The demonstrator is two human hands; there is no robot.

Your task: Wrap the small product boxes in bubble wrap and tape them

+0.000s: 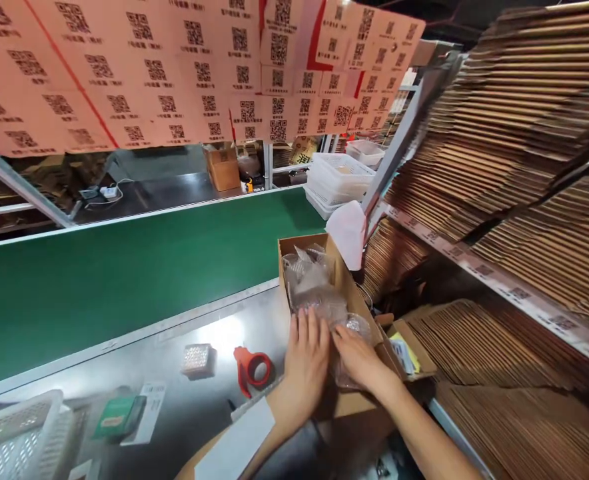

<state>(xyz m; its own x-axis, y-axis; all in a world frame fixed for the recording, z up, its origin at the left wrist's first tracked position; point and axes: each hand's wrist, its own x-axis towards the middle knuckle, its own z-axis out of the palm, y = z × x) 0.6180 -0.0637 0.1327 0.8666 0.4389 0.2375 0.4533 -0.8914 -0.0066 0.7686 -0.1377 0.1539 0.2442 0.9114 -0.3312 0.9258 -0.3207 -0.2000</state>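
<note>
An open cardboard box [347,280] stands on the steel worktop, filled with clear plastic packets [312,280]. My left hand [305,360] lies at the box's near end with its fingers stretched flat toward the packets. My right hand [357,353] sits beside it, fingers closed on a clear plastic packet [357,325] at the box's near right corner. A smaller open carton [408,347] with yellow and white papers stands right of the box.
A red tape dispenser [251,369] and a small clear blister pack [197,359] lie left of my hands. A white basket [17,433] and a green packet [116,415] sit at the near left. The green conveyor belt [124,267] runs behind. Flattened cartons [524,133] fill shelves on the right.
</note>
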